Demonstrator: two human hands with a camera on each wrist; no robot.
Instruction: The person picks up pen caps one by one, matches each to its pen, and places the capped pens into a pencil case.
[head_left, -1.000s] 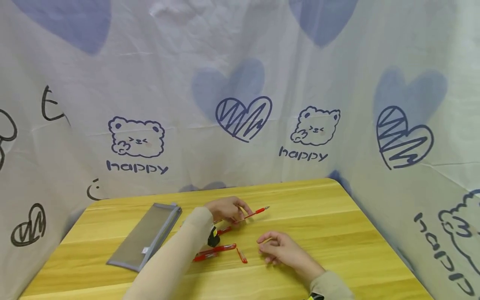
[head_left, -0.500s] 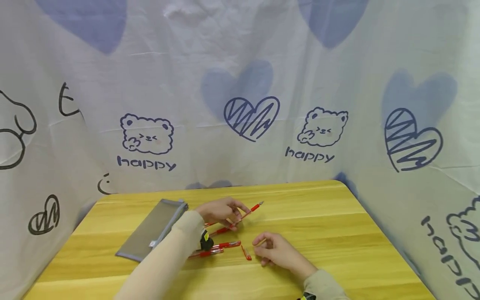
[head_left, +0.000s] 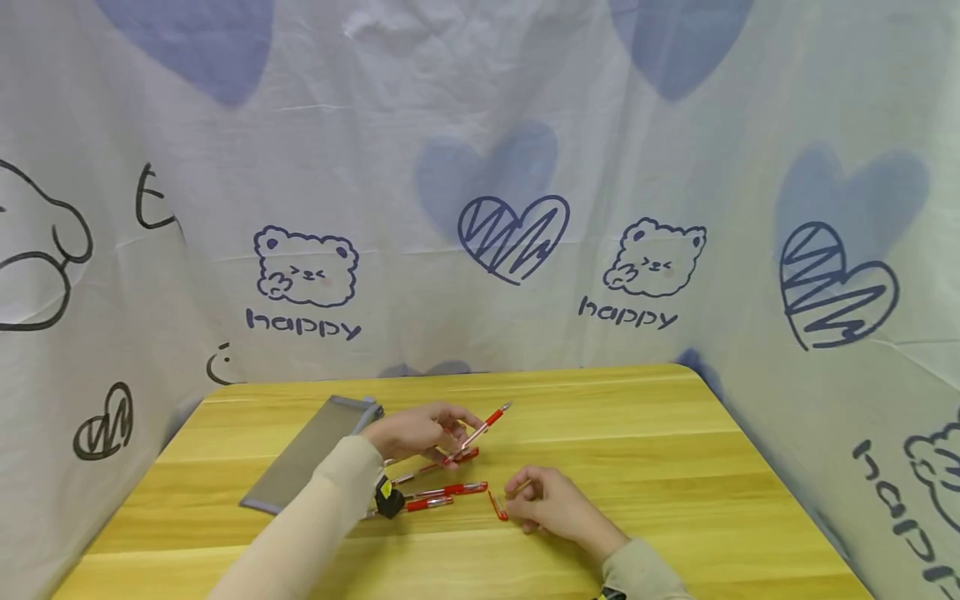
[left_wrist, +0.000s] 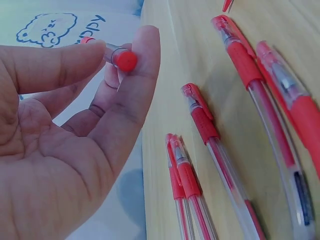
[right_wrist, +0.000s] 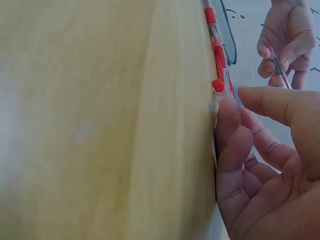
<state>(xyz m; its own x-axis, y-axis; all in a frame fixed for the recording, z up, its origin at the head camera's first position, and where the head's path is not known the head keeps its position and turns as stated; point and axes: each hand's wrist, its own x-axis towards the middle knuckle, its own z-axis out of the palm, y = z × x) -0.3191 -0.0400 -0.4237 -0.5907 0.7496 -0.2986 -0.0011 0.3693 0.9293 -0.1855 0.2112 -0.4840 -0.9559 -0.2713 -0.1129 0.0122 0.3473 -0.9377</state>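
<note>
My left hand (head_left: 420, 432) pinches an uncapped red gel pen (head_left: 495, 416) between thumb and fingers, over the table. Its metal tip points up and away to the right in the head view; in the left wrist view the pen's red end plug (left_wrist: 126, 61) faces the camera. Below that hand lie several capped red gel pens (head_left: 467, 488) with clear barrels. A loose red pen cap (head_left: 498, 507) rests on the wood right at the fingertips of my right hand (head_left: 557, 508). That hand is loosely bent near the tabletop, with thumb and forefinger apart.
A grey mesh zip pouch (head_left: 303, 454) lies flat on the left of the wooden table (head_left: 637, 467), partly behind the left forearm. White cloth (head_left: 405, 333) printed with hearts and bears hangs along the table's back and sides.
My left hand has drawn back leftward with the pen, whose tip now tilts up more steeply. The right hand has come closer to the cap. The head view has turned slightly left.
</note>
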